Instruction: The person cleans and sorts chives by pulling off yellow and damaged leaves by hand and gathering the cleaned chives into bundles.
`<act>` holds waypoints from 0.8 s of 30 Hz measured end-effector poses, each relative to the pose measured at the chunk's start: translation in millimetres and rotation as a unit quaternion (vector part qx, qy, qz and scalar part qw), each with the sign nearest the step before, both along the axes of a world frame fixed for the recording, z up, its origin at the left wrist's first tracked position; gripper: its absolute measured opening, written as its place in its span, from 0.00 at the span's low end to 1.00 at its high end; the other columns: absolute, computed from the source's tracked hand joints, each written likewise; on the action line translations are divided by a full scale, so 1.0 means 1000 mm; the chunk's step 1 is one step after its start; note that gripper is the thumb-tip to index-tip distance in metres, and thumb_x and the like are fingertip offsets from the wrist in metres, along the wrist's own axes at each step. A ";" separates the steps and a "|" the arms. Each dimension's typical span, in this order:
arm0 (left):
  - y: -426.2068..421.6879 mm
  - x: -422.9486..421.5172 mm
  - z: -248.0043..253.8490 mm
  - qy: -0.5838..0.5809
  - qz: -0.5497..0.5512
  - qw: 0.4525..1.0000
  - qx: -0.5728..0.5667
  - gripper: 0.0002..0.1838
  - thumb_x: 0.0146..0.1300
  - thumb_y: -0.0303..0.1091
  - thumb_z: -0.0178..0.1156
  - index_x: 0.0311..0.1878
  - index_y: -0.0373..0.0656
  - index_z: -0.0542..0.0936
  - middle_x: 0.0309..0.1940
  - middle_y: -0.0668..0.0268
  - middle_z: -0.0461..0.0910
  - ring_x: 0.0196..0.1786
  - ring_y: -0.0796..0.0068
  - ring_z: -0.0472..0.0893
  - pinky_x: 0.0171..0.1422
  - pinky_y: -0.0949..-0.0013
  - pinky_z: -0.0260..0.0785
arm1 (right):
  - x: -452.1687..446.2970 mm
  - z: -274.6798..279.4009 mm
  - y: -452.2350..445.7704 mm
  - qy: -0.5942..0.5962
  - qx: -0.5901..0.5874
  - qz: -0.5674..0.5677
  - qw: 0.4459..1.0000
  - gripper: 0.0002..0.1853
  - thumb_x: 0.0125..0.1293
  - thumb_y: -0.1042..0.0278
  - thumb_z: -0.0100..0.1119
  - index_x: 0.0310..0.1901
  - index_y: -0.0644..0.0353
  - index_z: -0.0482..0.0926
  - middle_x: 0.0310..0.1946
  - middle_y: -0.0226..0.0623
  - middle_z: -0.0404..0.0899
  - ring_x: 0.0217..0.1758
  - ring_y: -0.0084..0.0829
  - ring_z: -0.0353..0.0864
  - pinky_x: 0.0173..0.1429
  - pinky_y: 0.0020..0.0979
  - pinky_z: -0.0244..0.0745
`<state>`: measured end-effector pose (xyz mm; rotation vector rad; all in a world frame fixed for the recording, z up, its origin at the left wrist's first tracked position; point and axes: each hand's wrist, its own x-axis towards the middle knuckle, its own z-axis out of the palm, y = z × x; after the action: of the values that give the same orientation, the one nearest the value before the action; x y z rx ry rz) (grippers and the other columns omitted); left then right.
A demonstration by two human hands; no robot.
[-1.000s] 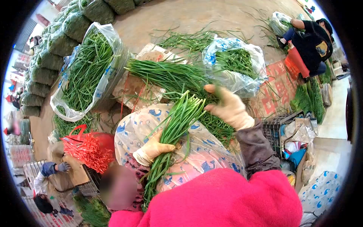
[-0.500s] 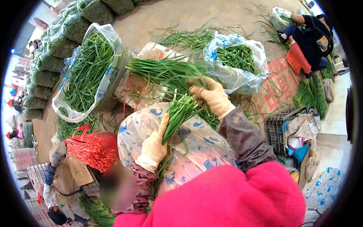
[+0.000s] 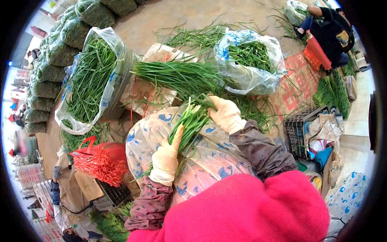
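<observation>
My left hand (image 3: 165,159), in a pale glove, is closed round a bunch of garlic chives (image 3: 188,121), thumb laid along the stalks. The pale cut ends point up and away from me. At the bunch's upper right, my right hand (image 3: 225,113), gloved too, has its fingers closed on some green chive strands. Both hands are above my lap, which a clear plastic sheet with blue prints (image 3: 217,155) covers. Just beyond them, a thick pile of loose chives (image 3: 177,76) lies across a worn board (image 3: 137,94) with red ties on it.
Left stands a plastic bag of chives (image 3: 121,76); another chive bag (image 3: 264,82) is ahead right. Red ties (image 3: 98,161) hang by my left side, a black crate (image 3: 294,137) sits right. Stacked full bags (image 3: 46,72) line the far left. A co-worker (image 3: 334,38) sits far right.
My right hand has come down slightly, its fingers closing in beside the bunch. The left hand has shifted a little right with the chives, and the view has tilted slightly.
</observation>
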<state>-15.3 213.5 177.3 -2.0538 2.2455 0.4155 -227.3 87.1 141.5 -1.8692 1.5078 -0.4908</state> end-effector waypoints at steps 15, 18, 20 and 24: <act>0.019 0.013 -0.004 0.267 0.052 0.962 -0.023 0.58 0.50 0.34 0.71 0.76 0.46 0.39 0.56 0.46 0.73 0.50 0.46 0.78 0.54 0.58 0.72 | 0.003 -0.060 0.005 -0.610 0.504 -0.138 0.596 0.32 0.66 0.38 0.51 0.58 0.60 0.73 0.44 0.39 0.81 0.44 0.36 0.83 0.50 0.37 0.79; 0.004 0.021 0.026 0.633 0.147 0.735 0.193 0.65 0.51 0.43 0.74 0.75 0.44 0.30 0.60 0.53 0.70 0.62 0.68 0.68 0.68 0.69 0.57 | 0.006 -0.035 -0.010 -0.611 0.479 -0.038 0.629 0.33 0.68 0.38 0.43 0.57 0.62 0.74 0.45 0.37 0.81 0.45 0.30 0.83 0.50 0.33 0.79; -0.002 0.034 0.019 0.626 0.185 0.721 0.233 0.60 0.52 0.43 0.74 0.74 0.38 0.38 0.59 0.55 0.71 0.60 0.68 0.70 0.65 0.69 0.61 | 0.011 -0.017 -0.013 -0.594 0.450 -0.008 0.667 0.34 0.68 0.37 0.42 0.57 0.63 0.73 0.45 0.36 0.80 0.45 0.29 0.82 0.51 0.31 0.79; -0.015 0.031 0.005 0.611 0.244 0.668 0.348 0.47 0.49 0.42 0.75 0.67 0.32 0.62 0.54 0.60 0.76 0.54 0.72 0.75 0.60 0.71 0.65 | 0.014 -0.002 -0.013 -0.603 0.428 0.045 0.672 0.36 0.67 0.35 0.43 0.57 0.65 0.73 0.44 0.34 0.79 0.46 0.24 0.78 0.51 0.25 0.75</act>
<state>15.6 198.9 182.2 -1.9533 1.1058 2.8047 -213.1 74.3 140.0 -0.5195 0.4836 -0.6151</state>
